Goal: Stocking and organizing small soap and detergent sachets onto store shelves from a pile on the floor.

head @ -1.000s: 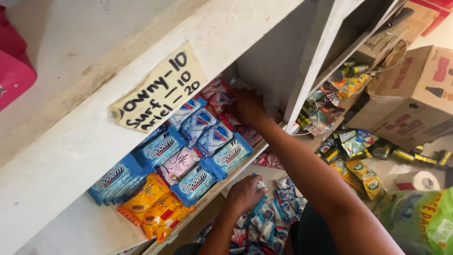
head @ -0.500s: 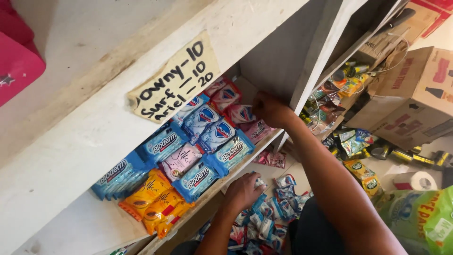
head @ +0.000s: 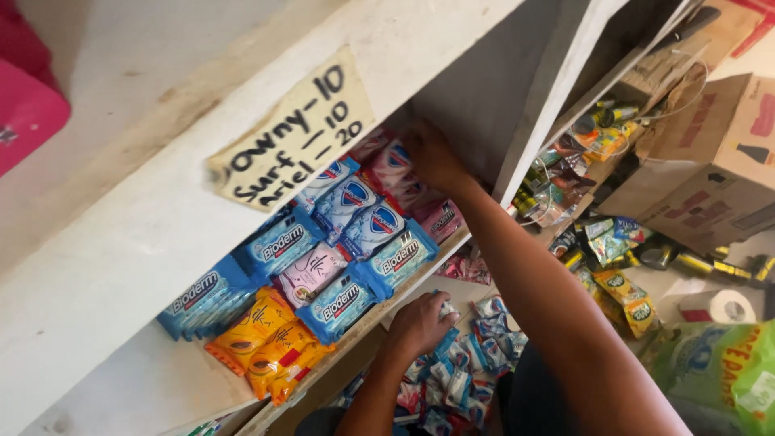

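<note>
The right hand [head: 432,153] reaches deep into the white shelf compartment [head: 121,242], fingers curled onto the red-and-white soap packets [head: 387,165] at the back; whether it actually grips one cannot be told. Just below and in front of this hand lie blue-and-white soap bars [head: 355,214], then teal soap packs [head: 339,299] and a pink pack [head: 311,270]. Further from the hand, at the near end of the row, sit orange packs [head: 270,343]. A handwritten cardboard tag [head: 295,137] is fixed to the shelf edge above the row.

The left hand [head: 420,323] rests one level lower, closed around small blue-and-white sachets [head: 446,308] atop a loose sachet heap [head: 460,379]. Cardboard boxes [head: 710,169] stand well apart, beyond the right arm.
</note>
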